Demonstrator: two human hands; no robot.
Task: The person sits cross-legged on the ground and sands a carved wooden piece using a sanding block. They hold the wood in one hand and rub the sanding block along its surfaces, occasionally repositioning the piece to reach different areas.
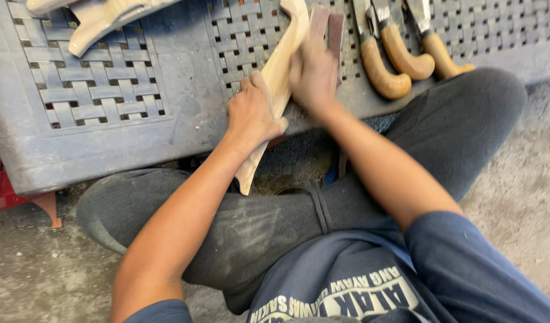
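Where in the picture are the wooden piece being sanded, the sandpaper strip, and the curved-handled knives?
wooden piece (279, 75), head view, on its pale middle between the hands.
sandpaper strip (335, 27), head view, on its brown upper end.
curved-handled knives (380, 75), head view, on the leftmost wooden handle.

Soft, even daylight, moderately bright, with no glare. Faint shadows sit under the hands on the worktop (185, 78). The right hand (314, 75) is smeared by motion blur; the left hand (251, 113) is sharper. Edges bend slightly.

Tool blades (383, 9) beyond top edge
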